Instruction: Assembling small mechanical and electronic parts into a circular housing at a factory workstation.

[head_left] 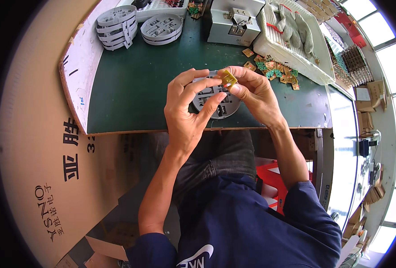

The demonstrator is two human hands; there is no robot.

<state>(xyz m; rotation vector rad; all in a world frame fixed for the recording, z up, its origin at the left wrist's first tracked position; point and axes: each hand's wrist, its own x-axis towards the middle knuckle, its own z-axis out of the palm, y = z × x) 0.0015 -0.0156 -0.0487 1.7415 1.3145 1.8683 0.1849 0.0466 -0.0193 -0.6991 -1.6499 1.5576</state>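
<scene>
My right hand (261,96) pinches a small yellow circuit board (228,79) between thumb and fingers. A bit of red shows at the board's lower left edge. Close by on the left, my left hand (183,105) has its thumb and fingers apart. Its fingertips reach the board's left side; I cannot tell whether they touch it. Beneath both hands, a round grey plate (224,110) with dark slots lies near the front edge of the green bench. The hands hide part of this plate.
Small boards (276,70) lie loose beside a white basket (298,62) holding grey gloves (292,29). A metal machine (234,31) stands at the back. Stacked grey plates (116,29) and another round plate (162,29) sit back left, by a whiteboard-like side panel (84,85).
</scene>
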